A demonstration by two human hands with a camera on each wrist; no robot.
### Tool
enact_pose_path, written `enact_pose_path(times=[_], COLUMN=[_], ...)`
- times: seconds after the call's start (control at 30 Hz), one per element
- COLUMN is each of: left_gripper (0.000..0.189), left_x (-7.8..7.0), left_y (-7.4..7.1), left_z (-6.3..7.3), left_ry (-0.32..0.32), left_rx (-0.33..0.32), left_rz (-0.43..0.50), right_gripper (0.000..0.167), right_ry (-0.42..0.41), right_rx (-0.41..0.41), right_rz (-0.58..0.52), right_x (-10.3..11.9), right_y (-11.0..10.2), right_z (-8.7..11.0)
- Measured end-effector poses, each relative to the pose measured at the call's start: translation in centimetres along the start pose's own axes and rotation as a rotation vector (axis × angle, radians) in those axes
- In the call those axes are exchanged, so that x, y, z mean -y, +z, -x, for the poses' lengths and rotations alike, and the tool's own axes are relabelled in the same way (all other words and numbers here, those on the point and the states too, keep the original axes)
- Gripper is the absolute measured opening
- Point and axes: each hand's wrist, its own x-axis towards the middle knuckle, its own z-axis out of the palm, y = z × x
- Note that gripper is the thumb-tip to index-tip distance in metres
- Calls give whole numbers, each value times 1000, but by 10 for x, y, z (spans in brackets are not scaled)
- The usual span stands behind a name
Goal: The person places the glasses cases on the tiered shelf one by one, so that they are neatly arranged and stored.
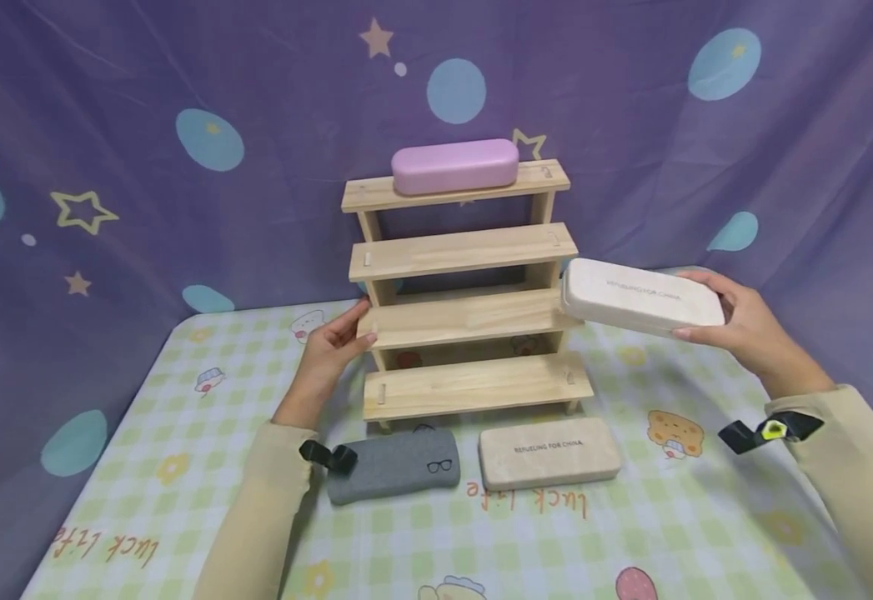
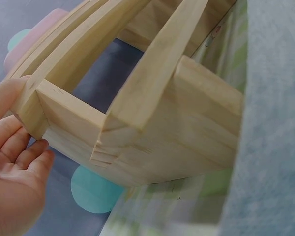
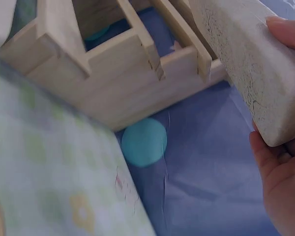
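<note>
A four-tier wooden display rack stands on the table. My left hand grips the left end of its second tier from the bottom; in the left wrist view the thumb lies on the board's edge with the fingers below. My right hand holds a cream glasses case by its right end, thumb on the near side. The case is raised off the table, its left end overlapping the rack's right side in the head view. In the right wrist view, the held case shows fine dark speckles.
A pink glasses case sits on the top tier. In front of the rack lie a grey glasses case, partly behind the left wrist's camera, and another cream glasses case. A checked cloth covers the table; a purple curtain hangs behind.
</note>
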Motion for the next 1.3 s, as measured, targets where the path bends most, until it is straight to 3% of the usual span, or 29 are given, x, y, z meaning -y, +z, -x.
enact_pose_path(times=[0.57, 0.93, 1.3], left_gripper=[55, 55, 55], left_x=[-5, -4, -2], left_y=[2, 2, 2], left_z=[0, -1, -2], left_ry=[-26, -16, -16], left_rx=[-5, 0, -6], left_rz=[-19, -13, -23], right_gripper=[59, 62, 65], right_ry=[-18, 27, 23], right_rx=[98, 164, 210], right_rz=[38, 152, 103], right_x=[25, 41, 49], right_y=[46, 68, 92], right_z=[-73, -112, -144])
